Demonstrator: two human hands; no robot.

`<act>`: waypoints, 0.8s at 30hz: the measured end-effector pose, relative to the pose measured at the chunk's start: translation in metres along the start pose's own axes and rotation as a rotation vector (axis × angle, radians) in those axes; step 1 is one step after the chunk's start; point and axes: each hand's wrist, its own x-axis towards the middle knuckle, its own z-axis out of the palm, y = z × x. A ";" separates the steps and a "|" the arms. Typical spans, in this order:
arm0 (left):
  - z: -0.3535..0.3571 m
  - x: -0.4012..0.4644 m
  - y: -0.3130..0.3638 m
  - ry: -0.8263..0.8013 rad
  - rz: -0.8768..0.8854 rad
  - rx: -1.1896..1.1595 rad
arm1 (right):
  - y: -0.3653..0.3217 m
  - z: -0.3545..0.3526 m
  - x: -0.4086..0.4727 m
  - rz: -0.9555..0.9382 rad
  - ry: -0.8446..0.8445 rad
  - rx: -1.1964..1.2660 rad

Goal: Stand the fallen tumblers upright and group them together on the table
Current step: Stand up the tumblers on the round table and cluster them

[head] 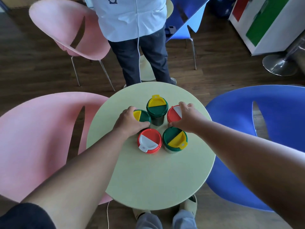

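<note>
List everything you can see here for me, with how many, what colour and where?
Tumblers with green and yellow lids: three, upright, in the cluster on the table.
Tumblers with red and white lids: two, upright, in the same cluster.
Table: one, round, pale yellow-green, centre.
Pink chairs: two, left of the table.
Blue chairs: two, right and far right.
Standing person: one, white top, dark trousers, beyond the table.
Cabinet: one, white with red and green panels, top right.
Left hand: grips a green-lidded tumbler.
Right hand: grips a red-lidded tumbler.
</note>
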 end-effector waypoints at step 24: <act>0.006 0.023 0.020 -0.014 0.168 0.184 | -0.002 0.002 0.009 -0.006 -0.040 0.054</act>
